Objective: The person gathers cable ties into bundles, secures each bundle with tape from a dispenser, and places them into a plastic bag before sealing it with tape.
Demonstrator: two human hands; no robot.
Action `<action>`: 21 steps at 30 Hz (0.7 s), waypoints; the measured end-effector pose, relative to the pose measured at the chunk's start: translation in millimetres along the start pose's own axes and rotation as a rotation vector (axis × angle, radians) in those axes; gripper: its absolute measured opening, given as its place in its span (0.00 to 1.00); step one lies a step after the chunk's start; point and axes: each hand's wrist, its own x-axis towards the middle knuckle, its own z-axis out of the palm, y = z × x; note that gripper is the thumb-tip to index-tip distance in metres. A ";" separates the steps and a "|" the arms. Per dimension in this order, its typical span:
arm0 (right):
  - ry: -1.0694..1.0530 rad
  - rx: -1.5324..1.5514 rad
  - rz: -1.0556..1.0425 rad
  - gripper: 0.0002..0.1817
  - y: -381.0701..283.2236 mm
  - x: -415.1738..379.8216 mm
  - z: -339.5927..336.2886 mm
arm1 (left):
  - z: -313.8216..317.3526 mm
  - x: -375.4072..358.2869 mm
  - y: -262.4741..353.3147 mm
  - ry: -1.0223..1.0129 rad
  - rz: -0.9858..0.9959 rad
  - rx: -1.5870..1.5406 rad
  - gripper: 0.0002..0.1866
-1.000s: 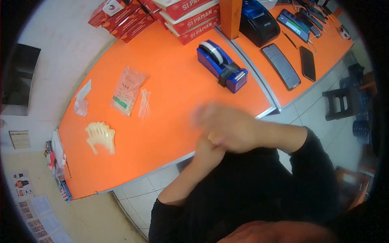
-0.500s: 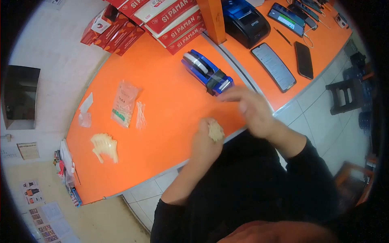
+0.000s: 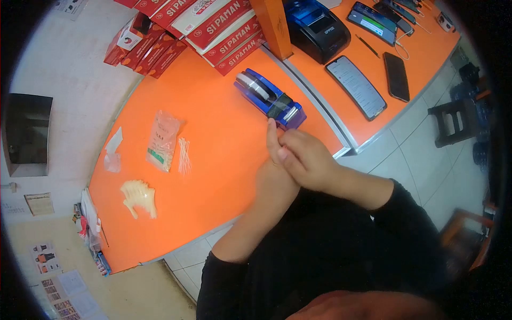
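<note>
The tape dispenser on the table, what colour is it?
The tape dispenser is mostly blue, with some black near its front. It shows in the head view.

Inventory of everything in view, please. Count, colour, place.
Counter: 1, orange, centre
Tape dispenser: 1, blue, just beyond the hands
Packet: 1, clear-pink with green, counter's left half
Thin sticks: several, white, beside packet
Cluster of pieces: 1, cream, left front
Paper scraps: white, left edge, count unclear
Boxes: many, red and white, far side
Post: 1, orange, by boxes
Printer: 1, black, right of post
Phones: at least 4, dark-edged, right
Pencil-like stick: 1, dark, among phones
Stool: 1, dark grey, floor right
Screen: 1, black, left wall
Left hand, right hand: 1 each, touching, contents hidden
</note>
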 end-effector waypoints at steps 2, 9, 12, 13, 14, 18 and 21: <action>-0.104 -0.046 0.004 0.14 -0.6 -0.3 -3.9 | 1.9 3.2 -0.9 0.000 0.024 -0.039 0.47; -0.046 -0.144 -0.137 0.11 19.8 8.5 -10.9 | 16.5 10.8 -15.7 -0.001 0.358 -0.378 0.31; -0.028 -0.196 -0.136 0.12 22.1 14.1 -26.7 | -4.8 10.3 -17.1 -0.405 0.046 -0.873 0.20; 0.007 -0.224 -0.136 0.12 22.2 15.7 -30.6 | -14.0 10.6 -15.0 -0.693 -0.273 -1.094 0.16; 0.009 -0.225 -0.134 0.12 21.4 15.9 -32.6 | -14.8 11.0 -12.5 -0.696 -0.273 -1.092 0.16; -0.025 -0.231 -0.118 0.12 24.5 15.8 -35.2 | -7.6 13.8 -9.7 -0.762 -0.287 -1.184 0.14; -0.059 -0.264 -0.061 0.13 31.7 18.8 -36.7 | 2.5 21.8 -19.0 -0.766 -0.317 -1.154 0.13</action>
